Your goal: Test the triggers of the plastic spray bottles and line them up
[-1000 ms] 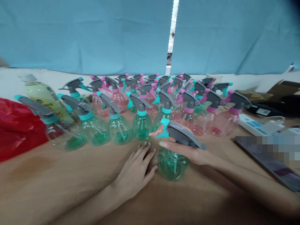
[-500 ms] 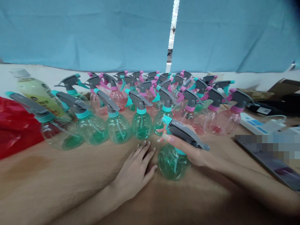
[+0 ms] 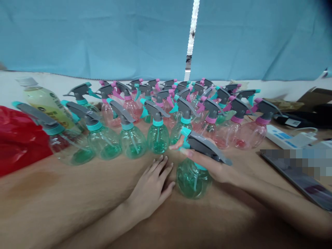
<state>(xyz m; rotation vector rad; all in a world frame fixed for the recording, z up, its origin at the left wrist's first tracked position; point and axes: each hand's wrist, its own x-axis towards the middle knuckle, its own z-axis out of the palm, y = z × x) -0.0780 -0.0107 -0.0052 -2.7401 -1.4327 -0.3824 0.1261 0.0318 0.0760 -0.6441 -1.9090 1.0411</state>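
My right hand (image 3: 211, 165) grips the neck of a green spray bottle (image 3: 192, 180) with a grey trigger head and teal nozzle; a finger lies near the trigger. The bottle stands on the brown table (image 3: 64, 197) in front of me. My left hand (image 3: 153, 186) rests flat on the table just left of this bottle, fingers stretched out and holding nothing. Behind them stand rows of several green spray bottles (image 3: 131, 140) and pink spray bottles (image 3: 247, 133).
A red plastic bag (image 3: 18, 138) lies at the left edge beside a yellowish drink bottle (image 3: 46, 103). At the right are a white power strip (image 3: 282, 136), a dark flat device (image 3: 298, 176) and a cardboard box (image 3: 315, 95). A blue curtain (image 3: 103, 38) hangs behind.
My right hand has shifted on the trigger head, fingers curling and reaching round the nozzle. The left hand has stayed flat. The view moved slightly.
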